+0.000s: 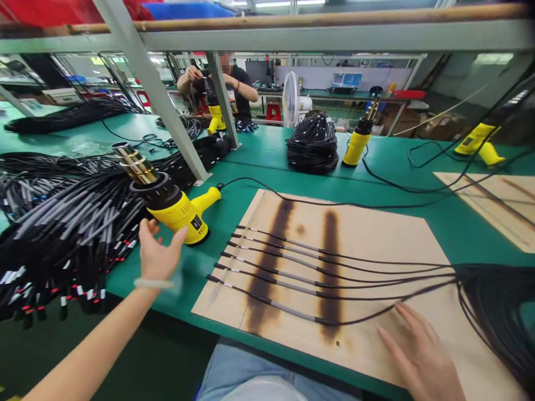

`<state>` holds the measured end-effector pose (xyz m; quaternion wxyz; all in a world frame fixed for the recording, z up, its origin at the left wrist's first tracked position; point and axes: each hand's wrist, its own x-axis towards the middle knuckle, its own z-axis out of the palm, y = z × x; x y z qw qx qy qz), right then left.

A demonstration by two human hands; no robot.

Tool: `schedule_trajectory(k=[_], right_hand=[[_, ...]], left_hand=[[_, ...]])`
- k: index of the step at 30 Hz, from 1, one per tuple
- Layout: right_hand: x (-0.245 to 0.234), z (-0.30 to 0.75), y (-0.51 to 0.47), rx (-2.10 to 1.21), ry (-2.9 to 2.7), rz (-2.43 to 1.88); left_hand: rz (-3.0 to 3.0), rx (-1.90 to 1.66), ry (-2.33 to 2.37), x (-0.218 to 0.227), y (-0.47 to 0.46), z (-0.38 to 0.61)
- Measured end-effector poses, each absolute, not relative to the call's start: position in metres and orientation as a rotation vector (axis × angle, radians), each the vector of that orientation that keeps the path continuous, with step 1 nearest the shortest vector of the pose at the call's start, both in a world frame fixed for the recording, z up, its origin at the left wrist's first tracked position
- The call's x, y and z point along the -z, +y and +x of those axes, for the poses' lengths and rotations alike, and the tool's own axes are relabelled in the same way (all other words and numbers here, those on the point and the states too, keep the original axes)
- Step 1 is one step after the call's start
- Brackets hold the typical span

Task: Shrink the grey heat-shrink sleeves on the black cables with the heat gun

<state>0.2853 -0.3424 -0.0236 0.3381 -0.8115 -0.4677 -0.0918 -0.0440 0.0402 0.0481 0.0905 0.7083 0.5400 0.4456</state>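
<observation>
My left hand (161,250) hangs open and slightly blurred above the green bench, holding nothing, close to a yellow and black heat gun (175,214) that stands with its metal nozzle up. My right hand (413,348) lies flat on a scorched plywood board (368,245), its fingertips beside the lowest of several black cables (292,298). These cables run side by side across two dark burn stripes, and each has a grey sleeve over its length. Their far ends gather into a black cable coil (497,317) at the right edge.
A large bundle of sleeved black cables (62,223) fills the bench's left side. Beyond stand a black cable coil (312,143) and further heat guns (358,136). A grey steel post (154,94) rises from the bench. A co-worker (219,83) handles a heat gun behind it.
</observation>
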Motion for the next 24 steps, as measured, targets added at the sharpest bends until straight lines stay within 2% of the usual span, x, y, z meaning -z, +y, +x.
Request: schedule_trajectory(k=[2,7,11,17,24], right_hand=[[0.026,0.284,-0.345,0.260,-1.187,-2.114],[0.031,0.292,-0.343,0.310,-1.217,-2.092],[0.039,0.306,-0.336,0.354,-1.236,-2.112],[0.049,0.316,-0.336,0.364,-1.211,-2.163],[0.053,0.320,-0.338,0.273,-1.145,-2.206]], left_hand=[[2.233,-1.247,1.447,-0.046,-0.001,-0.045],[2.919,-0.368,0.712,-0.048,-0.061,-0.026],[3.093,-0.050,0.605,-0.048,-0.053,0.006],[3.204,0.069,0.698,-0.049,-0.039,0.040],[3.075,-0.387,0.516,-0.051,-0.029,0.026]])
